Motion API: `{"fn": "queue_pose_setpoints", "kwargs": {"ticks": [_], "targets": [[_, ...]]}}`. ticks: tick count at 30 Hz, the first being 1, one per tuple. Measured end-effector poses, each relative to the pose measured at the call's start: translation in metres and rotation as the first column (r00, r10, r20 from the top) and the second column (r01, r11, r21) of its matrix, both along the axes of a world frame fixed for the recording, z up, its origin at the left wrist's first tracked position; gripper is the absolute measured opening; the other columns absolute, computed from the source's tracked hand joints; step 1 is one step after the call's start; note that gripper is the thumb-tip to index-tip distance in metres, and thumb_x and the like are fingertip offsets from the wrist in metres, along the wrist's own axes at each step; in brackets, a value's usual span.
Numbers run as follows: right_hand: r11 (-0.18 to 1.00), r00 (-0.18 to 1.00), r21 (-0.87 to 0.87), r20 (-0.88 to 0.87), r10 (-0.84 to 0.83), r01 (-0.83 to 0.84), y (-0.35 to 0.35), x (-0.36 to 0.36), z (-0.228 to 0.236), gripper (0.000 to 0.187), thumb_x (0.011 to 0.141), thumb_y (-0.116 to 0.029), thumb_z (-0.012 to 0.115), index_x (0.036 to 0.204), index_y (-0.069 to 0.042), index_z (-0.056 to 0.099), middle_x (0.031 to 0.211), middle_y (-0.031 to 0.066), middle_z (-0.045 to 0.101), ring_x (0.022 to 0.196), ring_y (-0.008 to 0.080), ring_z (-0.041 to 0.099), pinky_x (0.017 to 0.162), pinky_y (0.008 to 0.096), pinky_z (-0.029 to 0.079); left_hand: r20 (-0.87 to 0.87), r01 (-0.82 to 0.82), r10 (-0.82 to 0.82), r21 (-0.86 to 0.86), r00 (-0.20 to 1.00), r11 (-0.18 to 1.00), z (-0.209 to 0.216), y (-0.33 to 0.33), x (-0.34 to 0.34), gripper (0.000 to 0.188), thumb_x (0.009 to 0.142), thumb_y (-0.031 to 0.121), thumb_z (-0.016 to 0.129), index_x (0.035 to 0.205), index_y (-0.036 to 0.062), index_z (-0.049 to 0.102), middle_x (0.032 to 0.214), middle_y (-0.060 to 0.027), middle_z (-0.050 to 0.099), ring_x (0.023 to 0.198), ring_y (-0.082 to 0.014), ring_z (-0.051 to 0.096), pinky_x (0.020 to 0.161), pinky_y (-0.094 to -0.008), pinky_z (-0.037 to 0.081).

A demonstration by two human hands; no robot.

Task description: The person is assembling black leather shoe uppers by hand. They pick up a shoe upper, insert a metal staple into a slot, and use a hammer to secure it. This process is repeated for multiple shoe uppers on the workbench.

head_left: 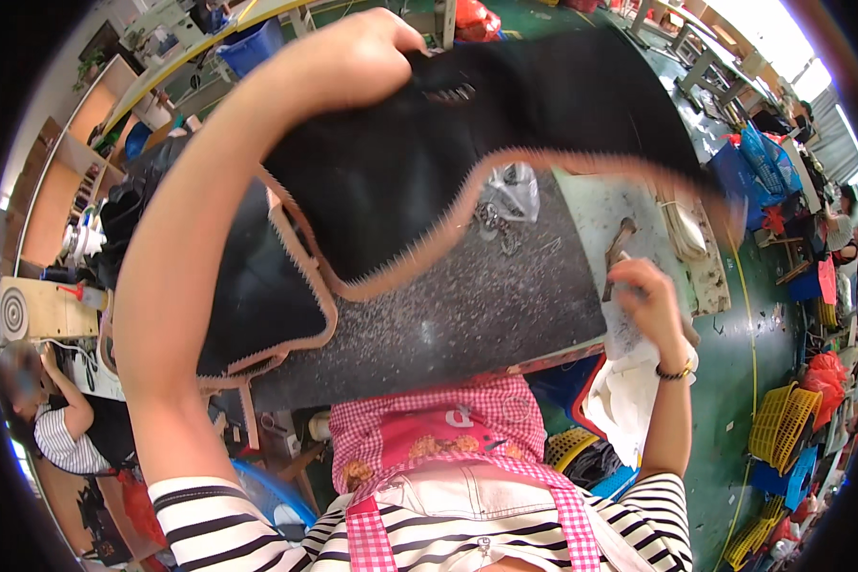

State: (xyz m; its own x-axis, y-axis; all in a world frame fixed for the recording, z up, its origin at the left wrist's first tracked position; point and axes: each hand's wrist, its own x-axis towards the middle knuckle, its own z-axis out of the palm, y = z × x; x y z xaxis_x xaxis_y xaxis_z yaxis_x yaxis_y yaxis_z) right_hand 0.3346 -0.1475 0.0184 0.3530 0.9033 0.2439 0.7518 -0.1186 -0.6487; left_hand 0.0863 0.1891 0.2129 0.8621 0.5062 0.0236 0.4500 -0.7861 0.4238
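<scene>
At the far side, my left hand (367, 59) is closed on the upper edge of a black sheet panel (381, 181) with a tan, zigzag-edged trim. The panel is lifted over the table, and its right end is blurred by motion. Another black trimmed panel (257, 286) lies beneath my left forearm. My right hand (650, 303) has its fingers curled together at the table's right side, slightly blurred; what they hold, if anything, is unclear. Just beyond those fingers lies a hammer-like tool (623, 234).
Small bits litter the dark work board (448, 319). A clear plastic bag (515, 195) lies near small metal pieces. A bundle of pale strips (682, 229) rests farther right. At lower left sits a co-worker (62, 424). Yellow baskets (784, 424) stand on the right-hand floor.
</scene>
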Motion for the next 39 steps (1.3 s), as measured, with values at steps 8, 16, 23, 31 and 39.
{"fn": "queue_pose_setpoints", "kwargs": {"ticks": [8,16,23,31,39], "targets": [[0.999,0.990,0.010,-0.131,0.052,-0.051,0.107,-0.088,-0.018,0.021,0.082,-0.016,0.070,0.097,-0.003,0.065,0.088,0.0123,0.064,0.075,0.0281,0.066,0.070,0.0355,0.052,0.053,-0.313,0.431,0.767,0.901,0.560,-0.111,0.129,0.018,0.037,0.082,0.019,0.065,0.118,0.0136,0.061,0.107,-0.0161,0.067,0.099,-0.0347,0.064,0.084,-0.0470,0.050],[0.985,0.983,-0.100,-0.111,-0.148,0.137,0.129,-0.080,-0.035,0.018,0.076,-0.021,0.074,0.081,-0.005,0.068,0.079,0.0096,0.066,0.076,0.0279,0.066,0.069,0.0382,0.050,0.151,0.055,-0.071,0.107,0.986,0.993,-0.119,-0.067,-0.005,0.029,0.084,0.017,0.064,0.108,0.0015,0.064,0.096,-0.0179,0.068,0.087,-0.0305,0.067,0.077,-0.0390,0.052],[0.992,0.584,0.092,-0.811,0.025,0.085,0.127,-0.108,-0.037,0.016,0.092,-0.012,0.065,0.094,0.004,0.062,0.075,0.0008,0.064,0.065,0.0054,0.060,0.054,0.0186,0.047,0.312,0.101,0.545,-0.919,0.778,0.382,-0.221,-0.135,-0.017,0.035,0.093,0.020,0.065,0.113,-0.0083,0.061,0.101,-0.0152,0.069,0.088,-0.0202,0.069,0.077,-0.0285,0.055],[0.968,0.817,0.251,-0.563,0.127,0.022,0.110,-0.158,-0.014,0.018,0.090,-0.003,0.060,0.106,-0.003,0.069,0.083,0.0000,0.063,0.073,0.0059,0.056,0.062,0.0216,0.046,0.377,0.224,0.669,-0.925,0.641,0.307,-0.211,-0.158,-0.046,0.018,0.095,0.016,0.060,0.101,-0.0016,0.063,0.094,-0.0113,0.069,0.086,-0.0196,0.070,0.079,-0.0312,0.058],[0.940,0.715,0.082,-0.627,0.308,-0.332,0.105,-0.159,0.021,0.022,0.091,-0.008,0.064,0.111,0.000,0.067,0.090,-0.0012,0.059,0.072,0.0044,0.056,0.060,0.0188,0.048,0.354,0.170,0.472,-0.906,0.808,0.389,-0.189,-0.153,-0.082,0.016,0.096,0.014,0.059,0.098,-0.0025,0.059,0.094,-0.0125,0.069,0.083,-0.0191,0.070,0.077,-0.0304,0.058]]}}
